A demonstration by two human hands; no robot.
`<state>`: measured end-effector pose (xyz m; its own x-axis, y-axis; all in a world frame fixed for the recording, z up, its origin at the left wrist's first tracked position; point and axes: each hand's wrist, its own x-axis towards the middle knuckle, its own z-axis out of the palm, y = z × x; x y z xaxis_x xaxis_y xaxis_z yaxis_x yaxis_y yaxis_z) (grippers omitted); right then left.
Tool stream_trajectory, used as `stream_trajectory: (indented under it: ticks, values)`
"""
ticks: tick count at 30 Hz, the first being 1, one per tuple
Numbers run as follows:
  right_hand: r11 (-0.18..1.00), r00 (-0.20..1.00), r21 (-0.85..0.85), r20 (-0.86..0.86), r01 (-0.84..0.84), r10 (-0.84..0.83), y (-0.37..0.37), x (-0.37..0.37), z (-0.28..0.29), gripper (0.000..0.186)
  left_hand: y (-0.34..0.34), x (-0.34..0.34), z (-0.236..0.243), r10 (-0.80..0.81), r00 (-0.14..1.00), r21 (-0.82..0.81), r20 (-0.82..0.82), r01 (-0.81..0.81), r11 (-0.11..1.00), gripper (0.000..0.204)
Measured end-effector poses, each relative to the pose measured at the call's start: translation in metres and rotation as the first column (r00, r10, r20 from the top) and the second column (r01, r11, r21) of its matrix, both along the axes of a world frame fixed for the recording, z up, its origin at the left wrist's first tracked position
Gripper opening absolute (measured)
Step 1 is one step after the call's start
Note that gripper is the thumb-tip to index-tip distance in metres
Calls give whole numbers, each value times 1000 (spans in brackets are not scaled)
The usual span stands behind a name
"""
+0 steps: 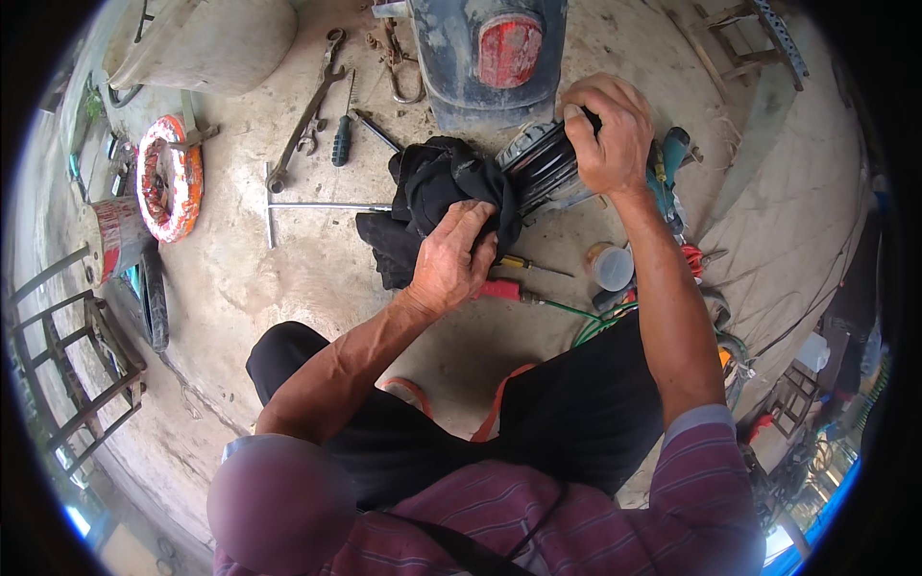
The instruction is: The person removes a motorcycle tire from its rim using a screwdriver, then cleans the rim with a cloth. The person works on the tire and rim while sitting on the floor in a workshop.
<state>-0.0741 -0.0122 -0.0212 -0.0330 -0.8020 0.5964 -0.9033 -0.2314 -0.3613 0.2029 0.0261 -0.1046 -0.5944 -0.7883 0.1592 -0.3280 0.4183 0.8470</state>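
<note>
Bunched black cloth (444, 178) lies between my knees and a motorbike's dark rear mudguard (451, 91), which carries a cracked red reflector. My left hand (453, 255) is closed on the near side of the cloth, its fingers curled into the folds. My right hand (612, 134) wraps round the upper end of a glossy black ridged part (547, 175), thumb on the near side. The part slants down from that hand to the cloth, which covers its lower end. What the part belongs to cannot be made out.
Left of the cloth lie a T-handle wrench (327, 205), a green-handled screwdriver (342, 139) and a large wrench (300, 120). A yellow-handled screwdriver (519, 262), a red-handled tool (499, 289) with a green hose and a round container (611, 267) lie nearer me. An orange-white ring (196, 178) stands left.
</note>
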Motion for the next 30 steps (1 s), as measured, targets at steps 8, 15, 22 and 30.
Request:
stream_trajectory:
  ticks: [8,15,22,30]
  values:
    - [994,998,97,40,46,-50,-3,-12,-11,23,-22,2,-45,-117,963,191,244,71,979,62]
    - [996,998,75,47,42,-46,-5,-4,-9,23,-9,-25,-52,8,968,305,250,-87,948,53]
    - [998,999,55,39,24,-26,-6,-5,-8,22,-11,-43,-38,188,969,580,163,-248,776,19]
    - [998,998,54,60,22,-25,-7,-7,-9,21,-2,-42,55,111,969,486,-219,9,874,40]
